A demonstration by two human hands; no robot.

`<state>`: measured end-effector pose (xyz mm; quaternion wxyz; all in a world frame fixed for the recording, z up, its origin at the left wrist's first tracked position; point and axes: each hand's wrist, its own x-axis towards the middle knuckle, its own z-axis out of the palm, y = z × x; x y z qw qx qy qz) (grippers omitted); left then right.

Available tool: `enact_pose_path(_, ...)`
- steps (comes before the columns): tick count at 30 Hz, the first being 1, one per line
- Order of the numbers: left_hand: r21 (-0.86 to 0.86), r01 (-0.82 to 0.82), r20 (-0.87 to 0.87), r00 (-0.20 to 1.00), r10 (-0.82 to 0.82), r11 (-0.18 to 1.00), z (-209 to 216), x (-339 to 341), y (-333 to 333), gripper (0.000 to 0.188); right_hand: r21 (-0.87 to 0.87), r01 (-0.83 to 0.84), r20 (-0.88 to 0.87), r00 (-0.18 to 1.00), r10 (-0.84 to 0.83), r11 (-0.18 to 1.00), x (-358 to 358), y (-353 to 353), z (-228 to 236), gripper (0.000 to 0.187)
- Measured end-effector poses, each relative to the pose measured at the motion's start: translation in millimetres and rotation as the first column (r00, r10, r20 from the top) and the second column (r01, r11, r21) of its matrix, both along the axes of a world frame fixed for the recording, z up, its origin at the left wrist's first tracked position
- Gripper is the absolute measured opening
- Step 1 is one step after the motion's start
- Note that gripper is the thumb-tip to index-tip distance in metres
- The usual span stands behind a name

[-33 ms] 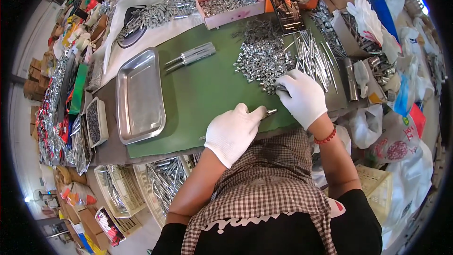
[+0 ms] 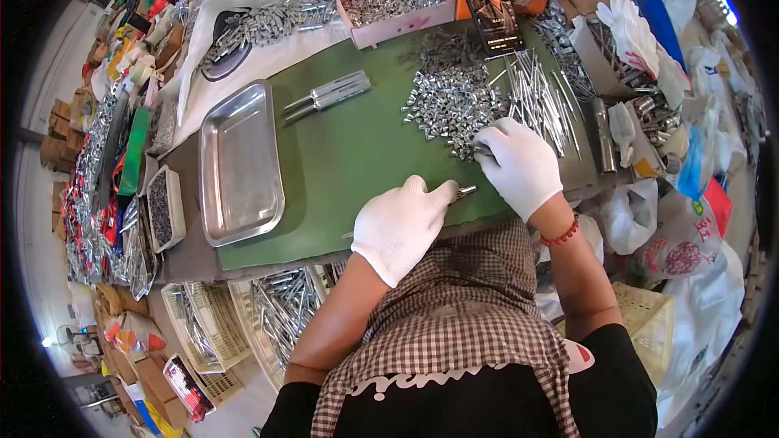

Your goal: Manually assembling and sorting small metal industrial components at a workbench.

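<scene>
While nothing had shifted since the earlier frame, the left hand [image 2: 400,227] lay curled on the green surface [image 2: 341,154], fingers pinching a small metal piece [image 2: 464,191]; the right hand [image 2: 519,164] (gloved too) gripped another at the heap of metal fittings [image 2: 450,97].

Both gloves, left [image 2: 399,225] & right [image 2: 519,164], white knit cloth, matt, fine ribbed texture. Small part [image 2: 464,191] at left fingertips: shiny metal. Mat [image 2: 349,154] green, matt, smooth, looks like felt or vinyl, can't tell which. Tray [image 2: 238,164] brushed steel, dull sheen, smooth. Pile [image 2: 454,97] of small bright metal bits, glittery. Rods [image 2: 540,101] thin polished metal. Pink box [image 2: 398,8] matt, card or plastic. Apron [image 2: 462,316] checked woven cloth. Bracelet [image 2: 560,234] red glossy beads. Bags [image 2: 690,251] thin crinkly plastic
</scene>
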<state>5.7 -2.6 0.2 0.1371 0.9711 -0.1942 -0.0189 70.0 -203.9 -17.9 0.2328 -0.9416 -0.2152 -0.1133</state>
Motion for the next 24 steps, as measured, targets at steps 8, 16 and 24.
enact_pose_path(8, 0.001, -0.029, 0.016, 0.999, 0.029, 1.000, 0, 0, 1, 0.021, -0.084, -0.031, 0.069, 0.997, 0.037, 0.996, 0, -1, 3, 0.012)
enact_pose_path(16, -0.026, -0.058, 0.026, 0.998, 0.059, 0.998, 0, -4, -3, 0.021, 0.118, -0.160, -0.063, 0.984, 0.169, 0.980, -21, -12, 2, 0.012)
enact_pose_path(24, -0.059, -0.068, -0.024, 0.998, 0.067, 0.996, 4, -3, -2, 0.023, 0.321, -0.195, -0.141, 0.958, 0.251, 0.927, -32, 9, 8, 0.015)
